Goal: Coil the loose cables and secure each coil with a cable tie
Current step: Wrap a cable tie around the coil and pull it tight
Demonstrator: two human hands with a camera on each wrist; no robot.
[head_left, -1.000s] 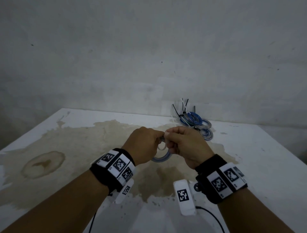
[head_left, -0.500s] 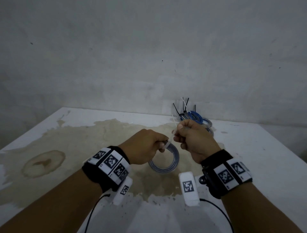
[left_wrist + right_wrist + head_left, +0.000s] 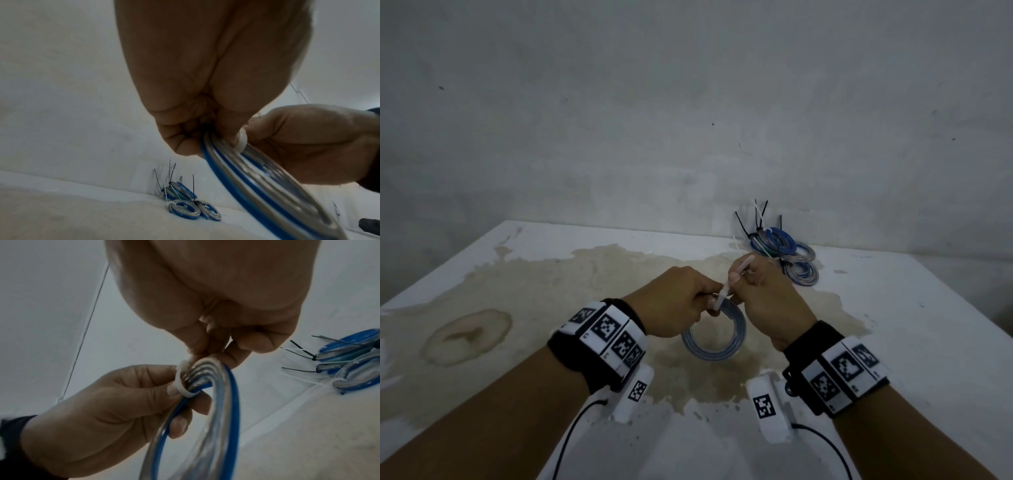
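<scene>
While both hands' fingers (image 3: pixel 179 425) pinch it, round blue-and-clear coil (image 3: pixel 714 337), white tie (image 3: pixel 182 381).

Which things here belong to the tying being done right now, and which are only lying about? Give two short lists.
In use:
cable coil, gripped by the left hand
white cable tie, looped round the coil, its tail pinched by the right hand

Lying about:
pile of tied coils by the wall
stained table
</scene>
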